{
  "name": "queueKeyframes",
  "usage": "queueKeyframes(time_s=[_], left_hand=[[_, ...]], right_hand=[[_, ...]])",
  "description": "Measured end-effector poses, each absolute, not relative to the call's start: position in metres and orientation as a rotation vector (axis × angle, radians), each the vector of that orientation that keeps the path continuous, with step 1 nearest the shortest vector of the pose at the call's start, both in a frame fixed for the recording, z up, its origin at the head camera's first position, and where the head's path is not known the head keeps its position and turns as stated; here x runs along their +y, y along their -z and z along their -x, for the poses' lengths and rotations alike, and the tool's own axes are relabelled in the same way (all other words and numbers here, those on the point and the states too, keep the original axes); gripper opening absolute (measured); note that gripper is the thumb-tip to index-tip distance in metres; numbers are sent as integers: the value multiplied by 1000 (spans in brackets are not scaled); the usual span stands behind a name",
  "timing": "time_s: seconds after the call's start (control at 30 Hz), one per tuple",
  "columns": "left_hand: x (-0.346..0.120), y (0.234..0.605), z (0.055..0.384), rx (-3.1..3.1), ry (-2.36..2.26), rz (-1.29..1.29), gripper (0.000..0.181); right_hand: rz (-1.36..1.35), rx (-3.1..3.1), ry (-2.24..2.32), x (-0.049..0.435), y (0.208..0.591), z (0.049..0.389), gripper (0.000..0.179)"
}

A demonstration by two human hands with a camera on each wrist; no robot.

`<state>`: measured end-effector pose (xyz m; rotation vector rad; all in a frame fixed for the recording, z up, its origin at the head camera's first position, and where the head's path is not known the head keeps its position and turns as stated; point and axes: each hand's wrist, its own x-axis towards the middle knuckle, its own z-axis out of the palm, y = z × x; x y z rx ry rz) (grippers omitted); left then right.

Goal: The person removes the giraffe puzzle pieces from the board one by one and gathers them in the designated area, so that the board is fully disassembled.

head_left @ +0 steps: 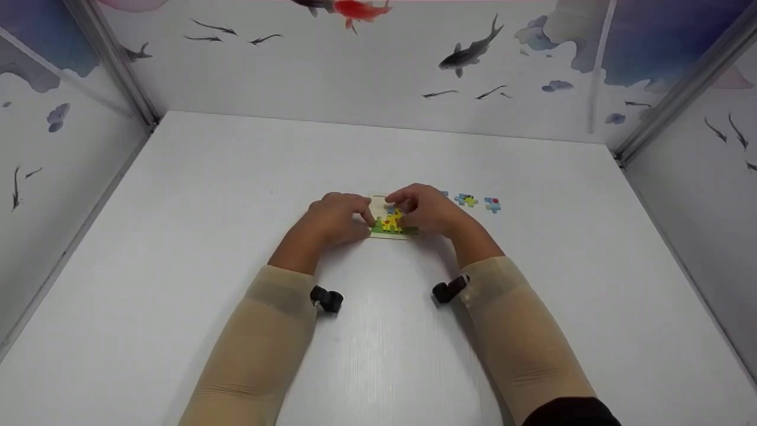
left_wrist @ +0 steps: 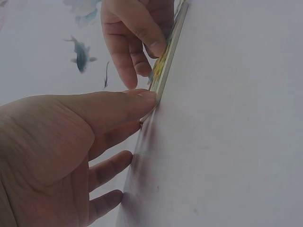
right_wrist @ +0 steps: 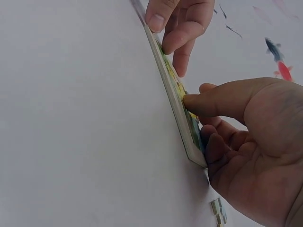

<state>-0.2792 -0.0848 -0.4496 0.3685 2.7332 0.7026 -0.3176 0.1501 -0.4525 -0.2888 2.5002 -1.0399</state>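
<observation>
A small jigsaw puzzle board (head_left: 394, 235) lies flat on the white table, its pale frame round a partly filled picture with a yellow giraffe and green grass. My left hand (head_left: 340, 219) pinches its lower left corner between thumb and index finger; the other fingers rest on the table beside it, as the left wrist view shows. My right hand (head_left: 432, 210) is over the right half of the board. In the right wrist view its thumb (right_wrist: 213, 103) presses on the picture, with the index finger stretched out beyond. No loose piece shows between these fingers.
Loose puzzle pieces, among them a blue and yellow one (head_left: 466, 200) and a blue one with a red spot (head_left: 492, 205), lie right of the board, another partly behind my right hand. Panels painted with fish (head_left: 467, 58) enclose the table's back and sides.
</observation>
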Motion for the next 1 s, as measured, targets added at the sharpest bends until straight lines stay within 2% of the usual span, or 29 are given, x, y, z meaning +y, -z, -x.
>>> queueKeyframes(time_s=[0.37, 0.73, 1.0], left_hand=[[-85, 450, 280, 2727, -697, -353, 13], [-86, 448, 280, 2730, -714, -373, 11], [-86, 448, 280, 2723, -707, -396, 16]], right_hand=[[252, 2513, 976, 147, 449, 318, 39], [254, 2534, 950, 142, 447, 318, 46], [298, 2557, 931, 147, 452, 321, 39]])
